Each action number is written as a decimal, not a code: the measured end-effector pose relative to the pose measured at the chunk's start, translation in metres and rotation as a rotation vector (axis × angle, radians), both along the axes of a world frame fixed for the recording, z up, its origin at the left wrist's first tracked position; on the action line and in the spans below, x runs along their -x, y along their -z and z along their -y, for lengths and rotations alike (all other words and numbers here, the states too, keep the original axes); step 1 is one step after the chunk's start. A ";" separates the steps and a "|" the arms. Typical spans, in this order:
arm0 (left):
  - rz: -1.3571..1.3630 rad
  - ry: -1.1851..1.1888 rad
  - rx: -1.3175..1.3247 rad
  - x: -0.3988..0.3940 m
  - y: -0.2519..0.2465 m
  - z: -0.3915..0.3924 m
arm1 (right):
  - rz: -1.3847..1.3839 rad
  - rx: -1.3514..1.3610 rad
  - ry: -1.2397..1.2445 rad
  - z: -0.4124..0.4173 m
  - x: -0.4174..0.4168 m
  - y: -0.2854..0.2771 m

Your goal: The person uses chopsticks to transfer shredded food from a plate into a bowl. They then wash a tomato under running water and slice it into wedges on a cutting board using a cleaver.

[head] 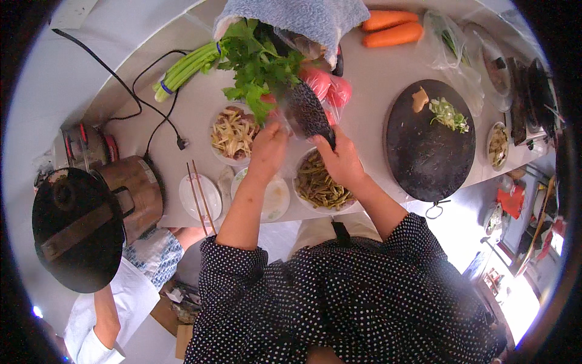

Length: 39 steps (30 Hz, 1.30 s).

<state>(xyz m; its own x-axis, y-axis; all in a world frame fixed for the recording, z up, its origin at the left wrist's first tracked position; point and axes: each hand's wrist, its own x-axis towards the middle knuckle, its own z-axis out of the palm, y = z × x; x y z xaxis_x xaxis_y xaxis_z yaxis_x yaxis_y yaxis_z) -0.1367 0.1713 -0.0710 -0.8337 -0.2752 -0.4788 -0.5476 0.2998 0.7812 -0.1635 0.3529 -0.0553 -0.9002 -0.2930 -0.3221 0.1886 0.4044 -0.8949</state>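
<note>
My right hand grips the near end of a broad, dark object with a dimpled surface, seemingly a kitchen knife with a hammered blade. Blur hides its lower edge. Close beside that edge is my left hand, fingers bent; whether it holds something is unclear. Beyond my hands, leafy celery lies with its stalks banded in blue and its leaves towards me. Red plastic bags are behind the blade. A bowl of pale strips over meat sits left of my hands, and a bowl of cut green beans below them.
A round dark chopping board bears ginger and chopped scallion. Carrots lie at the back beside a blue towel. Plates, chopsticks, a metal pot and a black cable occupy the left. Another person holds a dark lid.
</note>
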 end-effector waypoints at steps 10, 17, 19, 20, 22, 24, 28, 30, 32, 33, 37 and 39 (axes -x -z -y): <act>-0.046 0.041 0.128 0.004 -0.005 -0.004 | 0.025 -0.095 -0.083 -0.019 -0.015 -0.002; -0.039 0.080 0.224 0.004 -0.008 -0.004 | 0.000 -0.056 -0.089 -0.009 -0.005 0.009; 0.053 0.020 0.094 0.007 -0.018 -0.008 | 0.010 -0.011 -0.088 -0.015 -0.014 0.013; 0.036 0.032 0.100 0.006 -0.014 -0.008 | 0.016 0.011 -0.087 -0.016 -0.016 0.015; 0.010 0.059 0.119 0.001 -0.006 -0.007 | -0.075 0.095 0.002 0.010 0.000 0.021; 0.023 0.026 0.098 0.000 -0.012 -0.008 | -0.074 0.120 0.030 0.018 0.007 0.019; 0.008 0.041 0.117 0.000 -0.019 -0.003 | 0.048 0.010 -0.062 -0.005 -0.013 0.011; -0.009 0.020 0.059 -0.004 -0.012 -0.003 | 0.055 -0.005 -0.070 -0.007 -0.017 0.014; -0.016 0.008 0.053 -0.005 -0.015 -0.004 | 0.043 0.051 -0.022 0.010 -0.006 0.017; -0.016 0.006 0.066 -0.002 -0.021 -0.007 | -0.026 0.067 0.028 0.018 0.000 0.020; 0.079 -0.032 -0.083 -0.008 -0.019 0.001 | -0.074 0.033 0.024 0.014 -0.007 0.022; 0.053 -0.062 -0.114 -0.007 -0.018 0.001 | -0.007 0.033 -0.004 0.007 -0.018 0.023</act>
<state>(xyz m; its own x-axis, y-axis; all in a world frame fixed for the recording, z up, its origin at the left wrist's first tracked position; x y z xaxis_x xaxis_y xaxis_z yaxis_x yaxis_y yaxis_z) -0.1294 0.1700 -0.0533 -0.7894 -0.2661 -0.5532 -0.6039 0.1751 0.7776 -0.1452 0.3463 -0.0779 -0.9013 -0.3070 -0.3055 0.1804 0.3751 -0.9093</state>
